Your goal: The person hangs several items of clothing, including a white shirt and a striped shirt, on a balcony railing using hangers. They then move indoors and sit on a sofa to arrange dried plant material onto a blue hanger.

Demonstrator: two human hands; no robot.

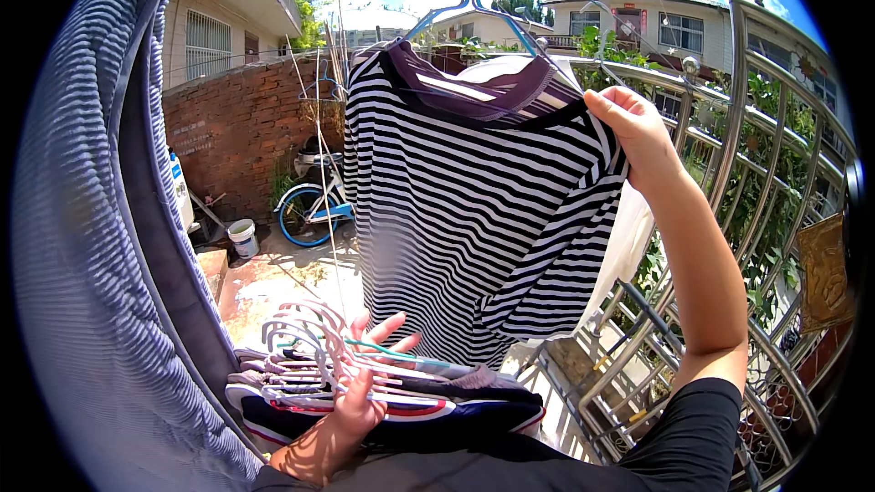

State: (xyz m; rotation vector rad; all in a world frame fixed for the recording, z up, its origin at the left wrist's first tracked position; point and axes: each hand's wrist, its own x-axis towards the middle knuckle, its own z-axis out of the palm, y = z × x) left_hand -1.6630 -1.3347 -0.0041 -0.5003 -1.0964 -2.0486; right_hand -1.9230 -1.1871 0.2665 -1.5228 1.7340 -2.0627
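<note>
A black-and-white striped T-shirt hangs upright in front of me on a blue hanger, its purplish inside showing at the neck. My right hand is closed on the shirt's right shoulder, pinching the cloth near the hanger's end. Low in front of my body, my left hand carries a bundle of mostly white clothes hangers, which pass between its thumb and outstretched fingers. Folded dark clothes with red and white trim hang from that bundle, lying across my left forearm and partly hiding it.
A ribbed grey-blue quilt hangs close on the left. Metal railings rise at the right, with a metal rack below. Beyond stand a blue-and-white bicycle, a white bucket and a brick wall.
</note>
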